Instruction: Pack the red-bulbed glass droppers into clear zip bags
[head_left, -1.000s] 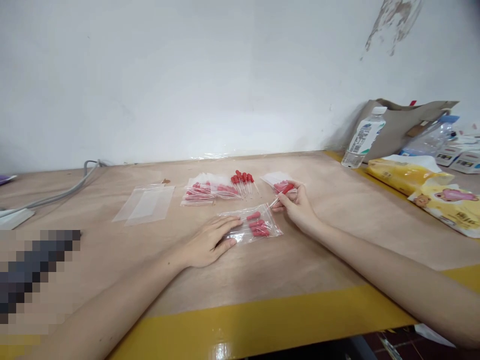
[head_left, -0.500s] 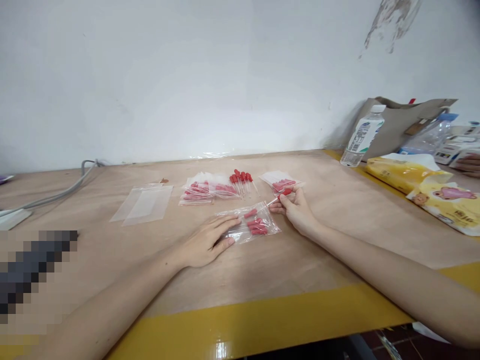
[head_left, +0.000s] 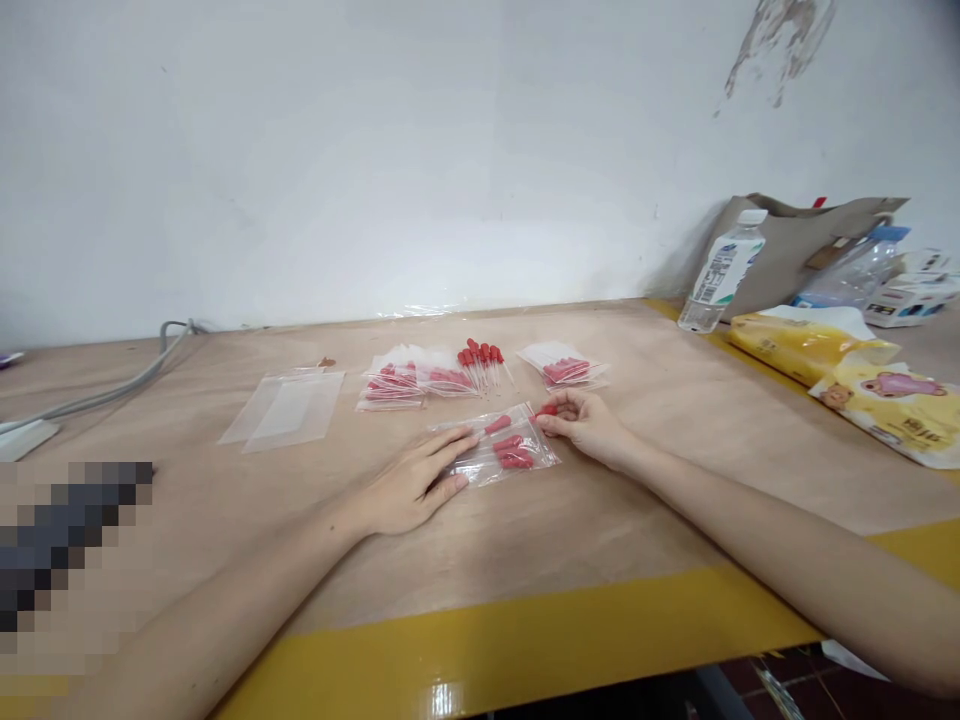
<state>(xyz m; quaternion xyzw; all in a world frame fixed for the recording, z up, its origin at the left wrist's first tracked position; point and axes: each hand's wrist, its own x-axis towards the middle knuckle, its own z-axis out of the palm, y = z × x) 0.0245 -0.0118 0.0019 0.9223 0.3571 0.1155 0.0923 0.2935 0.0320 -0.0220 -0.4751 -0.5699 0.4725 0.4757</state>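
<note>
My left hand [head_left: 420, 480] lies flat, fingers spread, on the left part of a clear zip bag [head_left: 480, 474]. Several droppers with red bulbs [head_left: 508, 444] are inside that bag. At the bag's right edge, my right hand [head_left: 589, 425] pinches the red bulb of another dropper [head_left: 546, 410]; its thin stem is at the bag, mostly out of sight. Behind the bag lies a fan of loose red-bulbed droppers [head_left: 484, 358]. A pile of filled bags [head_left: 394, 385] sits left of them, and another filled bag [head_left: 564, 366] sits to the right.
Flat bags with no droppers in them [head_left: 292, 410] lie at left. A grey cable [head_left: 135, 383] runs along the left side. On the right stand a water bottle [head_left: 724, 272] and a grey bag [head_left: 787, 240], with yellow tissue packs [head_left: 810, 340] in front. A wall bounds the back.
My right hand has moved slightly left and down, sliding the dropper's stem further into the bag. The left hand stays on the bag. A hand at the far right edge is gone from view.
</note>
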